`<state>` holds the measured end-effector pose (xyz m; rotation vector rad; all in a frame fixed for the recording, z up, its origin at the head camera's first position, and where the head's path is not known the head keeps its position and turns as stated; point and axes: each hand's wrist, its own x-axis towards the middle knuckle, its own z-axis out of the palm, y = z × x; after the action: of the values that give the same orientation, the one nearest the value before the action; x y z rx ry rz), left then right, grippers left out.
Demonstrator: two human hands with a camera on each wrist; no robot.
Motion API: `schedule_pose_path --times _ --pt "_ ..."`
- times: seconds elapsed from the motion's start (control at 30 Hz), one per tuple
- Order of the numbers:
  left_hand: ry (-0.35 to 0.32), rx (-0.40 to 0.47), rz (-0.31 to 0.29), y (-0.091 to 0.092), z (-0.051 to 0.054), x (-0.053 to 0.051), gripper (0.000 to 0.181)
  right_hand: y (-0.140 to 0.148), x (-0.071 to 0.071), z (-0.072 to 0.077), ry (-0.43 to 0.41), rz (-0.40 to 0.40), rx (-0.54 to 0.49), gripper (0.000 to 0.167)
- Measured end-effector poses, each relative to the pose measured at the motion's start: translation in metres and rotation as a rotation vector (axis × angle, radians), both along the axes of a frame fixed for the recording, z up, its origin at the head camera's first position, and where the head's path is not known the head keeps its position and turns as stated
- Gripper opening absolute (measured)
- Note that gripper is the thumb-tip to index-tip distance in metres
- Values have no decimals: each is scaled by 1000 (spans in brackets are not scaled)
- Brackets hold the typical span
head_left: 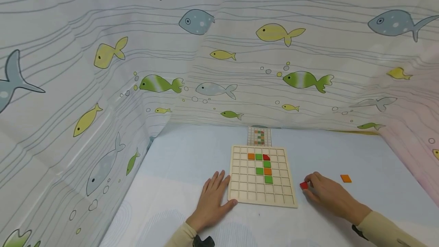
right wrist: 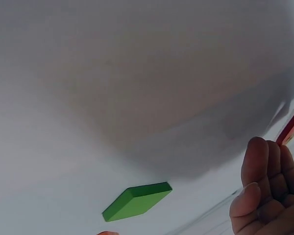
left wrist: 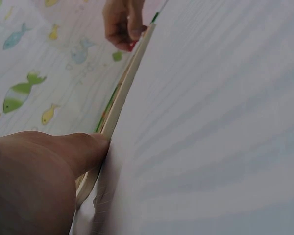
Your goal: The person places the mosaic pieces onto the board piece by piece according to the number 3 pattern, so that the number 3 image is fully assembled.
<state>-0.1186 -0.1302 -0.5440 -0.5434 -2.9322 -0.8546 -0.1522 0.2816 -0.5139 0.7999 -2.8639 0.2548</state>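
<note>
A wooden grid board [head_left: 241,191] lies flat, with orange, green and red tiles set in some of its squares. My left hand [head_left: 213,201] rests at the board's left side, fingers extended, its thumb touching the near left corner; the left wrist view shows that thumb [left wrist: 85,149] against the board's edge. Just right of the board, my right hand [head_left: 329,195] pinches a small red tile [head_left: 303,185] between thumb and fingers. In the right wrist view the red tile [right wrist: 288,129] is only partly visible at the right edge.
A pattern card [head_left: 250,140] with a matching coloured grid stands behind the board. An orange tile [head_left: 346,178] lies right of my right hand. The right wrist view shows a green tile [right wrist: 137,201] on the table. Fish-printed cloth [head_left: 240,98] surrounds the table at back and sides.
</note>
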Motion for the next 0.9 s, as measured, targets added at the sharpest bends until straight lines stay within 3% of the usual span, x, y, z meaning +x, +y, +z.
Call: schedule_pose_path --times 0.3,0.6,0.9 --pt "7 -10 -1 0 -1 -1 78 -15 -5 -2 -36 1 -1 30" --pt "0 2 -4 -1 0 0 77 -33 -14 -4 64 77 -9 30" --pt "9 -1 -9 -1 1 -2 78 -51 -19 0 59 91 -31 29"
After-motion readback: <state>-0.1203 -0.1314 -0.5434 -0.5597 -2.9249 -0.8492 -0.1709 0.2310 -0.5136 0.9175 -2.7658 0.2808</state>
